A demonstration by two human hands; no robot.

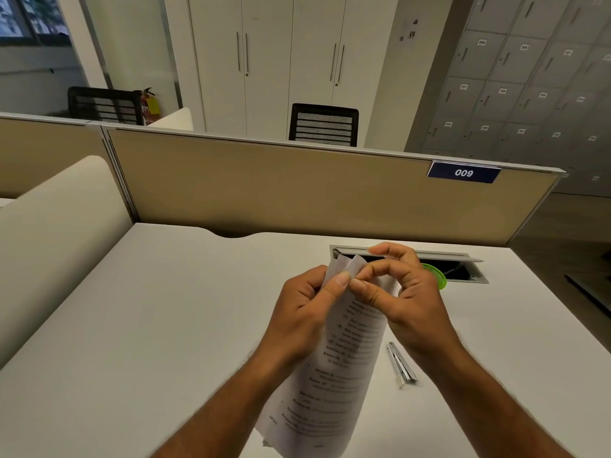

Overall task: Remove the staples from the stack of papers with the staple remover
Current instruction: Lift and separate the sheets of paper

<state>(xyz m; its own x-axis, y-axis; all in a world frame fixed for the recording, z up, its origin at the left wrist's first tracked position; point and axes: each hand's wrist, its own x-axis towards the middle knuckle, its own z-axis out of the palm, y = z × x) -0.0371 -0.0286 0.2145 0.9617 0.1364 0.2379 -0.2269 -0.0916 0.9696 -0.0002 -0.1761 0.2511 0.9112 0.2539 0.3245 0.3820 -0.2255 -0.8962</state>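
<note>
I see both hands pinching top corner of stack of papers [334, 375]: left hand [305, 300], right hand [401, 292]. Staple remover [401, 363] lies on desk [148, 325] at 4 o'clock of papers.

Bare desk [165, 309] left, staple remover [401, 363] and cable hatch [469, 269] right, partition [297, 186] behind

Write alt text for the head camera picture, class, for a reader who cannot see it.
Two bare hands hold a stack of printed papers above a white desk, the left hand and right hand pinching its top corner. A metal staple remover lies on the desk beside the right wrist, untouched. A tan partition labelled 009 stands behind.
</note>
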